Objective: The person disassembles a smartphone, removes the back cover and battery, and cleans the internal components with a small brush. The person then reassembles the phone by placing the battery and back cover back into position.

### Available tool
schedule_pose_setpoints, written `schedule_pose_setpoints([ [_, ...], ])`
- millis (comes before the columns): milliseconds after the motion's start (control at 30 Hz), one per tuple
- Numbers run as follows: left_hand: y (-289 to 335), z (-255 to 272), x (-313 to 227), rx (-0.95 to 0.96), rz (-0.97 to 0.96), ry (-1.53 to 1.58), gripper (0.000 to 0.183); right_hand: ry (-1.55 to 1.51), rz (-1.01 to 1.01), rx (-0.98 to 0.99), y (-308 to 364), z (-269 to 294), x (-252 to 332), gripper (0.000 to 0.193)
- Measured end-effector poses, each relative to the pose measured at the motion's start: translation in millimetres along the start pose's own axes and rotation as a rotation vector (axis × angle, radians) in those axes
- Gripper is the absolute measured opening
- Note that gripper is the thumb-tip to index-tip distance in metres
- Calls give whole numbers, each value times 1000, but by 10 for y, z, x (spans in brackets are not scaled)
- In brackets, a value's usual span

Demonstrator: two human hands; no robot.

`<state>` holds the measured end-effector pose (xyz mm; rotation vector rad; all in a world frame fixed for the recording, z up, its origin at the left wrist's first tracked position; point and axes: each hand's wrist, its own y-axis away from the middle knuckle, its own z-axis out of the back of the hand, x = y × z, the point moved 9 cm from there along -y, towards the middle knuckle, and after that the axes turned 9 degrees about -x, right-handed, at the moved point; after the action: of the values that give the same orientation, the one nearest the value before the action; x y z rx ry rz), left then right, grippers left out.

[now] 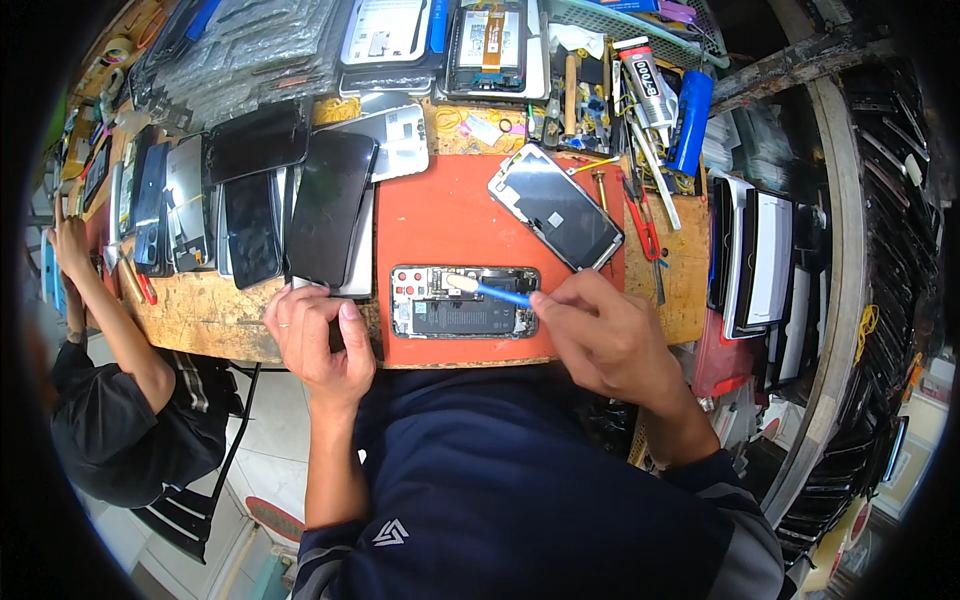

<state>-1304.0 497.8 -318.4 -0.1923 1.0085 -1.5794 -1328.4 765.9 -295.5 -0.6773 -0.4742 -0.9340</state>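
Note:
My right hand pinches the blue handle of a small brush. Its pale, cream-coloured head is over the upper part of an opened phone, whose battery and boards are exposed. The phone lies sideways on an orange-red mat. Farther back on the mat rests a phone screen assembly, set at a slant. My left hand rests at the table's front edge, left of the mat, beside a stack of dark phone screens. Its fingers are loosely bent, the thumb stands apart, and nothing shows in its grasp.
Red-handled pliers, a glue tube and a blue cylinder crowd the mat's right side. A disassembled tablet and plastic-wrapped parts fill the back. At left, another person's arm reaches over the table.

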Motion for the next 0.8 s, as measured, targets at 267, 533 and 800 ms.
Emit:
schedule_pose_setpoints([
  [267,4,8,8,-14,0,3,7,-38,20,30,-6,-26,28,26],
  [533,7,2,1,1,2,5,8,70,15,15,5,-9,15,26],
  [800,8,-5,1,8,4,5,8,34,0,20,-11,-7,1,22],
])
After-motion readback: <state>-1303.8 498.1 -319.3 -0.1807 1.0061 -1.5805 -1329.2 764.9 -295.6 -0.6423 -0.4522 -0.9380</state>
